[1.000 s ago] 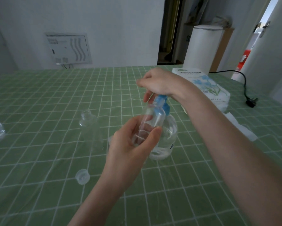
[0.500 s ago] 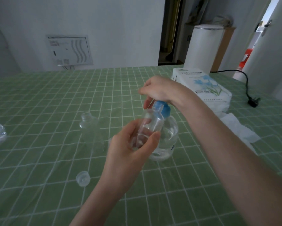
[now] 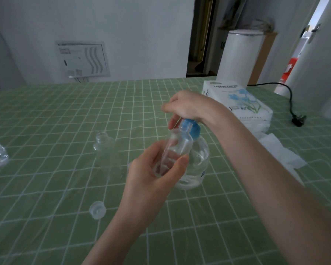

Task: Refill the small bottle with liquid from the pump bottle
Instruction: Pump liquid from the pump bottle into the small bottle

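The small bottle (image 3: pixel 177 148) is clear plastic with a threaded, uncapped neck, tilted so its mouth sits right under the blue pump head (image 3: pixel 191 128) of the pump bottle (image 3: pixel 196 165). The left hand (image 3: pixel 153 180) grips it around the lower body, thumb on the near side and fingers curled behind, holding it raised above the table directly in front of the pump bottle. Some clear liquid seems to sit in its bottom, though glare and the fingers behind make the level hard to judge.

The pump bottle is a rounded, transparent container (a small blue label shows low on its right side) standing on the green checked tablecloth (image 3: pixel 46 188), partly filled with clear liquid. The right hand (image 3: pixel 187 107) is closed over the top of the pump head, palm down.

To the left, a second clear uncapped bottle (image 3: pixel 104 148) stands apart, and a small translucent cap (image 3: pixel 97 209) lies on the cloth nearer the camera. A tissue paper pack (image 3: pixel 239 100) rests behind the right forearm.
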The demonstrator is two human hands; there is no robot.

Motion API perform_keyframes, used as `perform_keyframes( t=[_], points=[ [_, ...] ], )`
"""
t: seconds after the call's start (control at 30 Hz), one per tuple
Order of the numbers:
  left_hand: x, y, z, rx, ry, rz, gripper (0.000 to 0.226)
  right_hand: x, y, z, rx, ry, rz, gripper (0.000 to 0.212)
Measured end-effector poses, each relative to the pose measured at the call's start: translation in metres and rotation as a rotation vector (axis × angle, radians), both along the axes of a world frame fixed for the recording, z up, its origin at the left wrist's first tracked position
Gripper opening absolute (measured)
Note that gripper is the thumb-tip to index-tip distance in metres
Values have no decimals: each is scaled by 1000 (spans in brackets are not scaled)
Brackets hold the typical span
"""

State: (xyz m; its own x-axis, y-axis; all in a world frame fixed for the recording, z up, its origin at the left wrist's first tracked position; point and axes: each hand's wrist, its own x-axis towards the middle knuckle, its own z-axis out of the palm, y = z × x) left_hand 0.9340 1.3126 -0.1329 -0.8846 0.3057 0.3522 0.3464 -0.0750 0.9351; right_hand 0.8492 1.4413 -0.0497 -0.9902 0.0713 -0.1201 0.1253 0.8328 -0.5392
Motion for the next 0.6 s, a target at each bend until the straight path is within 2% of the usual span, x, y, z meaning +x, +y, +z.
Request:
perform_keyframes(
  t=[0.17, 0.33, 0.6],
  points=[
    [-1, 0, -2, 2, -17, 12, 10, 2, 0, 2, -13, 37, 5, 38],
    [-2, 2, 1, 15, -15, 13, 17, 2, 0, 12, 12, 117, 6, 37],
    [-1, 1, -1, -10, 4, 4, 11, 2, -1, 1, -6, 28, -6, 38]
  ],
)
